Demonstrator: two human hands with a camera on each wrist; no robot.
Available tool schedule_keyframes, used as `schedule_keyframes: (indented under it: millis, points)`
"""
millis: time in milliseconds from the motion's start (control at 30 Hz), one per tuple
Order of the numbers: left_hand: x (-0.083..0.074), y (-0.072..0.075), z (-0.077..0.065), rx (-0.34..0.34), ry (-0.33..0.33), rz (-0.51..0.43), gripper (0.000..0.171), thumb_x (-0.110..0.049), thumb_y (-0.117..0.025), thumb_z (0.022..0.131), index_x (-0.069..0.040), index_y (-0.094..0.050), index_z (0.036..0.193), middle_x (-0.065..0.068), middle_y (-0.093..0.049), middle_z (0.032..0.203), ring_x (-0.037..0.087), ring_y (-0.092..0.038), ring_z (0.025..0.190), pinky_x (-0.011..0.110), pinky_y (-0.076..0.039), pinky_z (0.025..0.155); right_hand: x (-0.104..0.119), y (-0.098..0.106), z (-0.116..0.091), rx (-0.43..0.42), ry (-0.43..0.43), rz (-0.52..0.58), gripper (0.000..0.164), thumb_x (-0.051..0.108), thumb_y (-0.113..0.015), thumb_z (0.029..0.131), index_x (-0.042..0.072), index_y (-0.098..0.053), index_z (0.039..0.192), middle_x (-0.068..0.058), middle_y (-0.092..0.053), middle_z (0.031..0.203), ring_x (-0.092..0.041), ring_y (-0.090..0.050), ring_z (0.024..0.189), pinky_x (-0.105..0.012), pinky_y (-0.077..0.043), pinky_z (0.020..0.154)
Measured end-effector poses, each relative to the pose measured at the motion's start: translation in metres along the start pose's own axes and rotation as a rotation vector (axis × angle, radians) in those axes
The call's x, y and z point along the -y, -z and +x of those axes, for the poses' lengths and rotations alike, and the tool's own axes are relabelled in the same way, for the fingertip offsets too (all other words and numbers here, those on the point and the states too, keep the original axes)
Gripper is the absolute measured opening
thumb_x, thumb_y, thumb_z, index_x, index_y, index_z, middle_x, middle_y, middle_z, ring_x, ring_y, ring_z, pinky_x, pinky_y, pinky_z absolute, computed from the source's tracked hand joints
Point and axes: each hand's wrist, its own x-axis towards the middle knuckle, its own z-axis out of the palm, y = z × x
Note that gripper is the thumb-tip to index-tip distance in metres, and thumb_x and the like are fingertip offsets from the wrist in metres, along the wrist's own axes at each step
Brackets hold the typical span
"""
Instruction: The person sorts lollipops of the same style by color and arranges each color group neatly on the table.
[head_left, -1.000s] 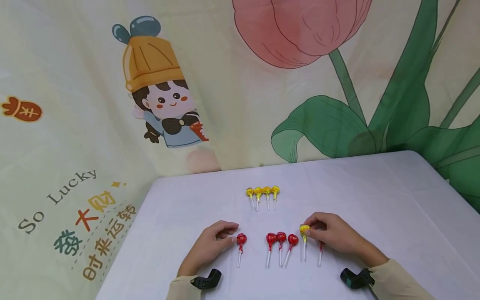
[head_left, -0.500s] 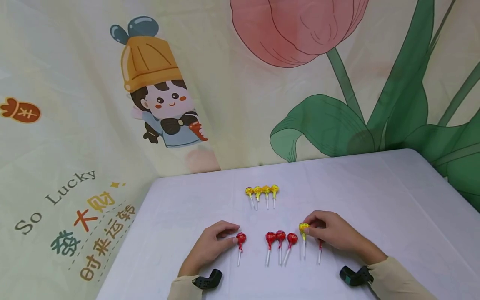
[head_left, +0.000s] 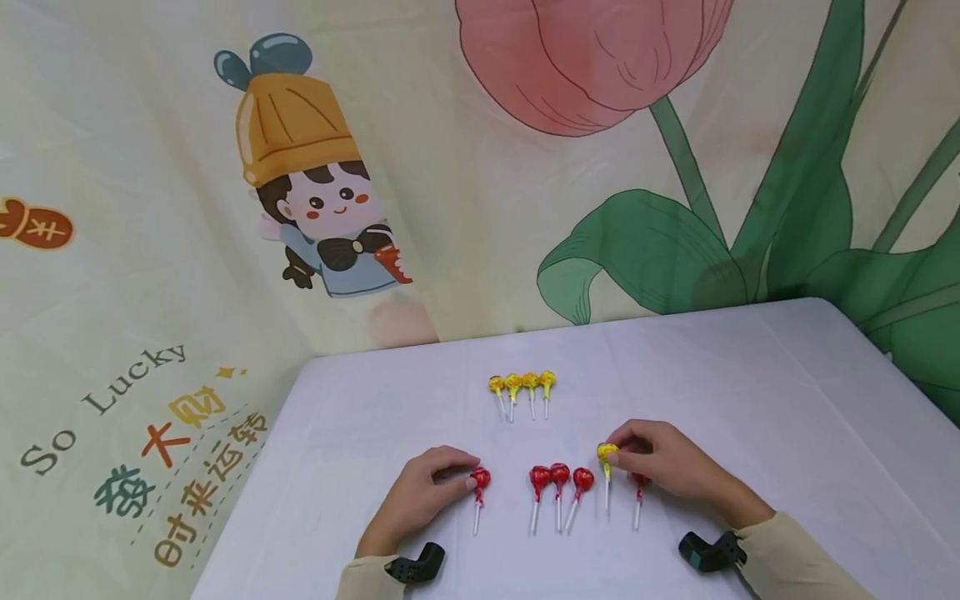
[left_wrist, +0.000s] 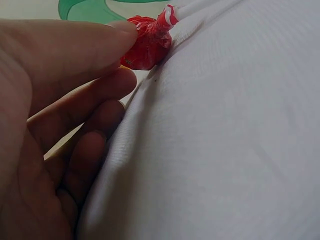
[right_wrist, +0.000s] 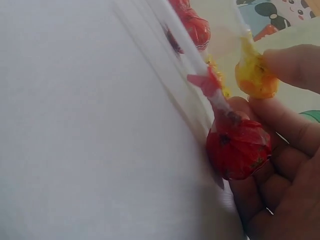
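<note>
At the left of the near row, my left hand (head_left: 427, 492) pinches a red lollipop (head_left: 480, 478) by its wrapped head. The thumb lies on that red head (left_wrist: 150, 45) in the left wrist view, with the index fingertip close below it. My right hand (head_left: 667, 462) holds a yellow lollipop (head_left: 607, 454) between thumb and index finger, its white stick pointing toward the person. Another red lollipop (head_left: 638, 492) lies under the right hand, its head partly covered. In the right wrist view this red head (right_wrist: 239, 148) sits near the curled fingers, below the pinched yellow head (right_wrist: 255, 75).
Three red lollipops, the middle one (head_left: 559, 475) included, lie close together between the hands. Farther back, several yellow lollipops (head_left: 531, 381) stand in a tight row. All are on a white-covered table (head_left: 375, 400) before a printed cloth backdrop (head_left: 465, 208).
Both hands keep their holds and stay almost still. The head view has shifted slightly, moving the backdrop a little to the left.
</note>
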Motion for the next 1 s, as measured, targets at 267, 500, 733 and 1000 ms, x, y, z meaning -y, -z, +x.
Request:
schedule_keyframes:
  millis: [267,500,733,1000]
  points:
    - [0.001,0.001,-0.002,-0.006,-0.01,0.002,0.024,-0.043,-0.073,0.091,-0.035,-0.074,0.113,-0.019,-0.066,0.113,0.014,-0.057,0.115,0.05,-0.043,0.101,0.006,0.004,0.001,-0.003,0.014,0.035,0.029,0.033,-0.072,0.093,0.01,-0.069,0.11,-0.003,-0.065,0.098,-0.022,-0.056,0.083,-0.03,-0.051,0.066]
    - [0.0,0.0,-0.003,-0.008,-0.027,0.004,0.024,-0.043,-0.073,0.09,-0.035,-0.074,0.113,-0.02,-0.066,0.112,0.013,-0.056,0.113,0.049,-0.044,0.1,0.008,0.008,0.005,-0.001,-0.014,0.052,0.031,0.034,-0.071,0.093,0.01,-0.069,0.112,-0.003,-0.065,0.102,-0.022,-0.057,0.088,-0.032,-0.053,0.071]
    - [0.0,0.0,-0.003,-0.001,-0.01,0.02,0.025,-0.042,-0.073,0.09,-0.035,-0.074,0.114,-0.019,-0.065,0.11,0.013,-0.056,0.109,0.047,-0.045,0.097,0.012,0.018,0.01,0.029,-0.012,0.133,0.031,0.03,-0.07,0.095,0.007,-0.067,0.115,-0.006,-0.067,0.104,-0.025,-0.06,0.09,-0.035,-0.055,0.077]
    - [0.0,0.001,-0.005,-0.011,-0.028,0.035,0.026,-0.043,-0.074,0.089,-0.036,-0.074,0.114,-0.021,-0.066,0.111,0.012,-0.056,0.109,0.048,-0.044,0.098,0.016,0.02,0.019,0.028,-0.012,0.146,0.032,0.028,-0.069,0.095,0.006,-0.067,0.119,-0.006,-0.069,0.107,-0.027,-0.06,0.087,-0.038,-0.054,0.075]
